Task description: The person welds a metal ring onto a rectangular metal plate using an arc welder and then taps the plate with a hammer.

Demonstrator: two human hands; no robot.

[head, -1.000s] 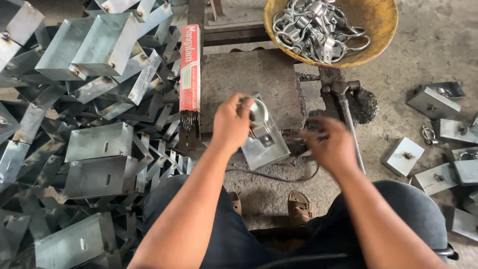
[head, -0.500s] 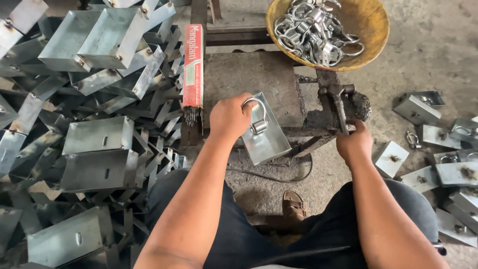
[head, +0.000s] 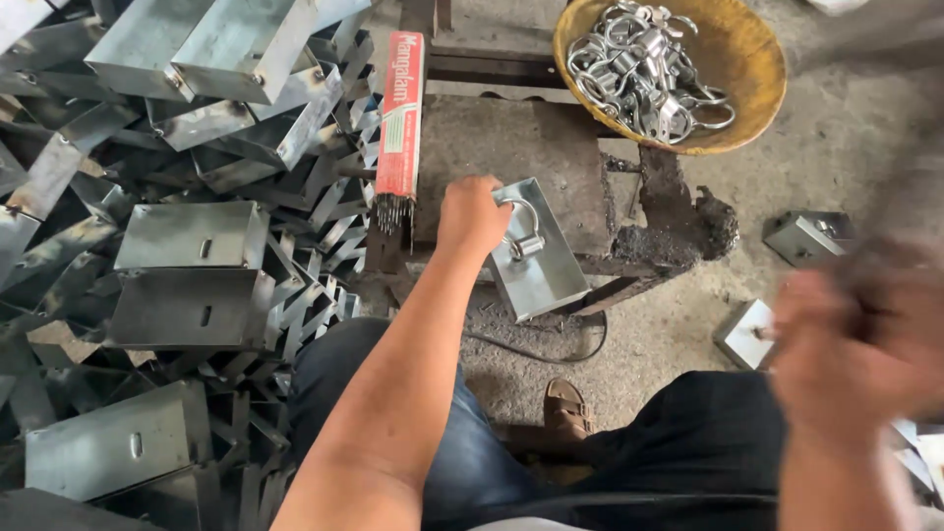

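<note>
The right hand [head: 865,339] is a smear of motion near the frame's right edge, raised above the floor; whether its grip is open or closed, or holds anything, cannot be told. The left hand [head: 472,214] is sharp: its fingers are curled over the near left edge of a shallow metal tray [head: 539,258], which lies tilted on the worn counter [head: 492,138], overhanging its front. A metal ring [head: 523,236] sits in the tray, just beside the fingers.

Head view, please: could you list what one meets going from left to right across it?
Heap of grey sheet-metal boxes → red flat packet of welding rods → left hand → shallow grey metal tray with ring → yellow bowl of metal rings → blurred right hand.
</note>
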